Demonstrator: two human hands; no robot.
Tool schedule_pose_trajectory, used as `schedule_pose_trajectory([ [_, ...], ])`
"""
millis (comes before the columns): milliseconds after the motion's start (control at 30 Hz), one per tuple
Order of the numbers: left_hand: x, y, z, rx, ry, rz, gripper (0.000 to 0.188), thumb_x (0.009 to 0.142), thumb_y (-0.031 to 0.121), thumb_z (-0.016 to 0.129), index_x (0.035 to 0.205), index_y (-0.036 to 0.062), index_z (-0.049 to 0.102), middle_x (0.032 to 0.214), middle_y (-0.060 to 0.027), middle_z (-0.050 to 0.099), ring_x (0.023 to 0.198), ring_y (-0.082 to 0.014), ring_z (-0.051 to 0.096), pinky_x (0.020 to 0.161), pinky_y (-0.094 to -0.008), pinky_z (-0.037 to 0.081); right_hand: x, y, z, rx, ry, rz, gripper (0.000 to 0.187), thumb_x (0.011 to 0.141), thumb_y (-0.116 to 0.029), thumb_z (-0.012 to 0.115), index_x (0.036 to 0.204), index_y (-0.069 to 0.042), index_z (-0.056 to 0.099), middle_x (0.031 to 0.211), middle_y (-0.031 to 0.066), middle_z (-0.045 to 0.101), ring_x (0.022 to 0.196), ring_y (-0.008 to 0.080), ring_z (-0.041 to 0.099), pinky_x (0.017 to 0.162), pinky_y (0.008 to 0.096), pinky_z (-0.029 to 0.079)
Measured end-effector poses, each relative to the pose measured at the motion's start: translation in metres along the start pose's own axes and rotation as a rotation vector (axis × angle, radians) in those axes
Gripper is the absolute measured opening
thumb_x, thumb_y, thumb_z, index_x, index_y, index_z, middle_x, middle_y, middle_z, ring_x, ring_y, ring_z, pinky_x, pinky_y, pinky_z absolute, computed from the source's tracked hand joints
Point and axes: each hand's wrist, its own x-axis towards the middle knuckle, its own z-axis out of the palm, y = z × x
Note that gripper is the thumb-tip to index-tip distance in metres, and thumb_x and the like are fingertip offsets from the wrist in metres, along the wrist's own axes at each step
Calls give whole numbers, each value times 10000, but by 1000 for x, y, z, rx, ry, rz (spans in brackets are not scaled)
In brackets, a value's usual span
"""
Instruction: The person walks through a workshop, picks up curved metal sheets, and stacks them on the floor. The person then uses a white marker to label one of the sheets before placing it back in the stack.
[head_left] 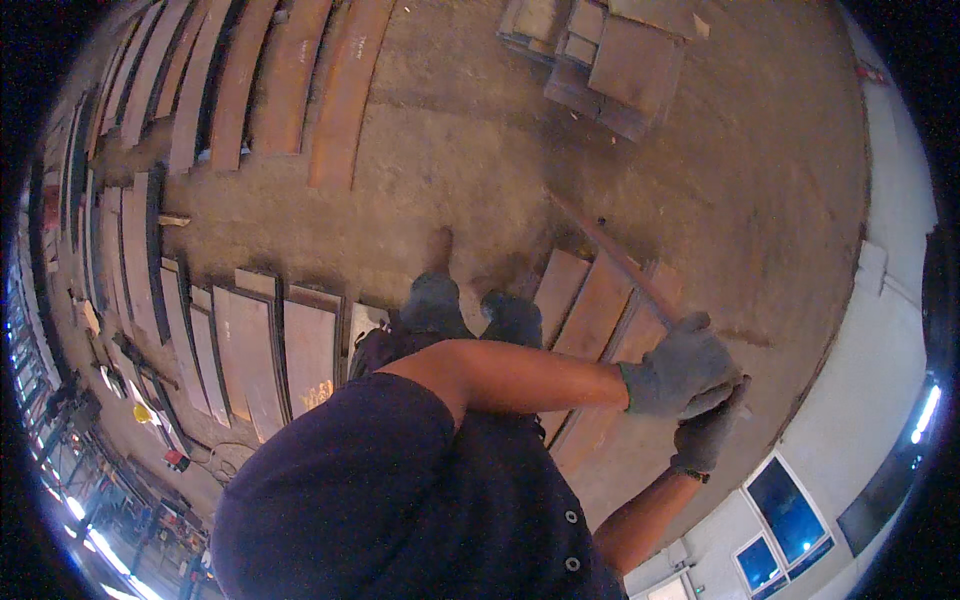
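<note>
A long, thin reddish-brown pole (625,258) slants from the floor ahead of me up to my hands at the right. My left hand (678,368), in a grey work glove, reaches across my body and is closed around it. Right behind that glove is my right hand (705,428), in a darker glove, closed on the pole's near end, which the fingers mostly hide. Below the pole, flat rusty metal plates (590,310) lie side by side on the floor, just right of my feet. The pole's far tip fades into a dark blur, so its end cannot be made out.
Long metal strips (345,95) lie in rows at the far left, with shorter plates (250,345) nearer on the left. A stack of square plates (640,65) stands ahead. A pale wall (850,380) with windows (785,510) runs along the right.
</note>
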Motion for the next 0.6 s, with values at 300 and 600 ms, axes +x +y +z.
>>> schedule_pose_trajectory([
  [300, 68, -34, 2, 32, -26, -33, 221, 846, 319, 667, 930, 122, 721, 850, -126, 643, 832, -360, 613, 754, -509, 458, 113, -7, -58, 320, 309, -282, 693, 1016, -572, 459, 1466, -44, 477, 1535, 116, 488, 1434, 320, 405, 1215, 444, 271],
  [600, 92, -36, -36, -11, -89, -210, 346, 896, 325, 665, 1138, 81, 703, 1036, -153, 693, 1019, -377, 650, 845, -486, 514, 160, -48, -33, -1514, 148, -1056, 417, 1025, -275, 537, 1277, 42, 637, 1280, 165, 688, 1118, 291, 671, 1038, 456, 485],
])
